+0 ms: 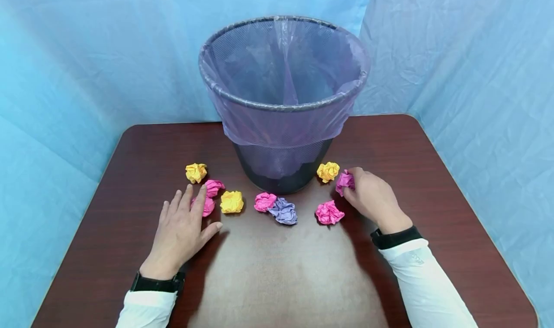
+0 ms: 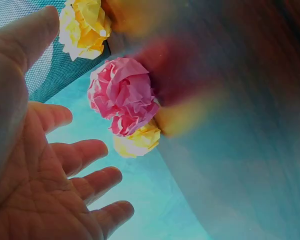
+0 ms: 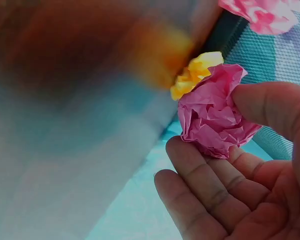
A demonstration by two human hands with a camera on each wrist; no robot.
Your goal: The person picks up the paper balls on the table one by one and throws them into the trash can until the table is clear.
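Note:
My right hand (image 1: 373, 196) holds a magenta crumpled paper ball (image 1: 345, 182) between thumb and fingers, right of the bin. In the right wrist view the thumb (image 3: 270, 107) lies against one side of the ball (image 3: 215, 112), the fingers under the other. My left hand (image 1: 179, 232) is spread with straight fingers, holding nothing. Its fingertips overlap a pink paper ball (image 1: 207, 207), partly hidden by them, with another pink ball (image 1: 214, 187) just beyond. In the left wrist view a pink ball (image 2: 122, 90) appears beyond the spread fingers (image 2: 85, 155).
A black mesh bin (image 1: 281, 167) with a purple liner stands at the table's back. Yellow balls lie at left (image 1: 196, 172), beside the left thumb (image 1: 232, 202) and near the right hand (image 1: 328, 171). Pink (image 1: 265, 201), purple (image 1: 283, 211) and another pink ball (image 1: 330, 212) lie in front.

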